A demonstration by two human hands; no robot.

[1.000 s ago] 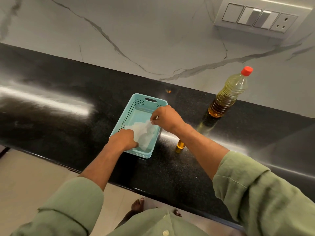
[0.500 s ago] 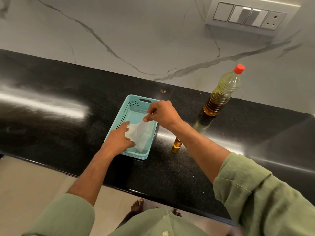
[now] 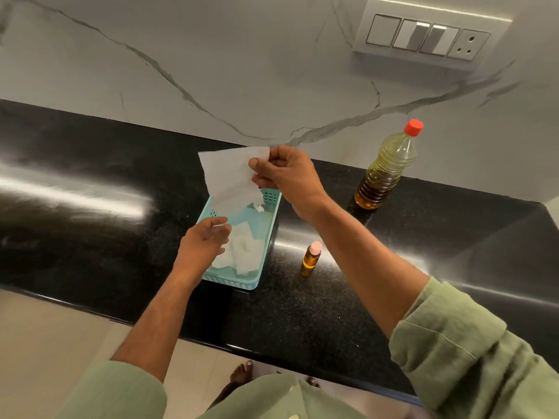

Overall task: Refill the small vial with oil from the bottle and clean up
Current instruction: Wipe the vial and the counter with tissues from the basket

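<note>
I watched the right hand [image 3: 284,173] pinch a white paper tissue [image 3: 230,179] up out of the teal plastic basket [image 3: 266,252]; half a second earlier it lay inside. The left hand [image 3: 202,240] hovered relaxed and empty over the basket. The small capped amber vial [image 3: 311,258] stood full just right of the basket, and the red-capped plastic oil bottle [image 3: 385,167] stood further right, so I judged wiping came next.

The paper sheet [image 3: 230,179] hides the far end of the basket [image 3: 266,237]. The left hand [image 3: 202,240] looks blurry and covers some tissues [image 3: 245,252].
</note>
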